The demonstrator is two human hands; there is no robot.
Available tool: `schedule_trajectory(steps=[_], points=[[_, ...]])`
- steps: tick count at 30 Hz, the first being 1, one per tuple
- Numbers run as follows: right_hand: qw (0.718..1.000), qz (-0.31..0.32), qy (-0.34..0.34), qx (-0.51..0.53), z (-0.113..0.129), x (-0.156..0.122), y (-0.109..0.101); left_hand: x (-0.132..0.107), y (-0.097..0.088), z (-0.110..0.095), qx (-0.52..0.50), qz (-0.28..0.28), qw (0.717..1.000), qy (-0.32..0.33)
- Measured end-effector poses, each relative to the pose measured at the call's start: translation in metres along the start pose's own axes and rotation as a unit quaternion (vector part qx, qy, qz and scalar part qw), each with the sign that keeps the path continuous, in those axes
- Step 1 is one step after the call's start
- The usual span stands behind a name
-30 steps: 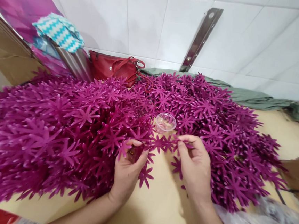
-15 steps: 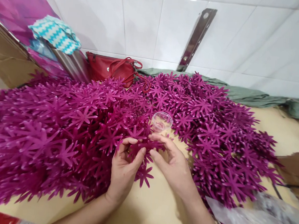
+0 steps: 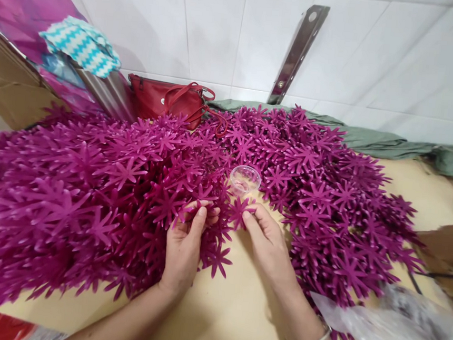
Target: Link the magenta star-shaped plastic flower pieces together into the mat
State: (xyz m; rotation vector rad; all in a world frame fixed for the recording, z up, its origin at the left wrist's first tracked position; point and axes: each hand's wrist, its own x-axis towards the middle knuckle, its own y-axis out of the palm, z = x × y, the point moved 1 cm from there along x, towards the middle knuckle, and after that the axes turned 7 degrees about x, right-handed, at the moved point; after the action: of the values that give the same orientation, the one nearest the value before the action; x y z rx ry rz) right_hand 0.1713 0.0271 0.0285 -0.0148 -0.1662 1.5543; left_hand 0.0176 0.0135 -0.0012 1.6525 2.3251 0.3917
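Observation:
A huge heap of magenta star-shaped flower pieces [image 3: 89, 195] covers the table [image 3: 230, 308]. My left hand [image 3: 183, 245] is closed, pinching a small stack of these flower pieces at the heap's front edge. My right hand [image 3: 267, 242] pinches a single magenta flower piece [image 3: 239, 211] between thumb and forefinger, held close to the left hand's fingertips. A small clear plastic cup [image 3: 244, 179] stands just beyond both hands. One loose flower piece [image 3: 219, 257] lies on the table beside my left wrist.
A red handbag [image 3: 165, 101] and a teal zigzag cloth [image 3: 78, 46] sit at the back left by the white tiled wall. A metal bracket [image 3: 298, 49] leans on the wall. Green fabric [image 3: 391, 142] lies behind the heap. A clear plastic bag [image 3: 395, 327] is at lower right.
My right hand came leftward from the right-hand heap with one flower piece and now meets the left hand. The left hand's fingers rose slightly and closed on its stack.

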Motion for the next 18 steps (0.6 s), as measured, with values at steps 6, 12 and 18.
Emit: schedule_trajectory(steps=[6, 12, 18], points=[[0.998, -0.034, -0.002, -0.056, 0.0, -0.003, -0.002, 0.0, -0.002, 0.004, 0.04, -0.003, 0.999, 0.013], [0.998, 0.004, -0.009, -0.067, -0.002, 0.0, -0.006, -0.003, -0.001, -0.006, 0.1, 0.031, 0.993, 0.049], [0.973, 0.069, -0.1, -0.195, -0.011, 0.003, -0.009, -0.014, -0.006, -0.012, 0.115, 0.083, 0.981, 0.131]])
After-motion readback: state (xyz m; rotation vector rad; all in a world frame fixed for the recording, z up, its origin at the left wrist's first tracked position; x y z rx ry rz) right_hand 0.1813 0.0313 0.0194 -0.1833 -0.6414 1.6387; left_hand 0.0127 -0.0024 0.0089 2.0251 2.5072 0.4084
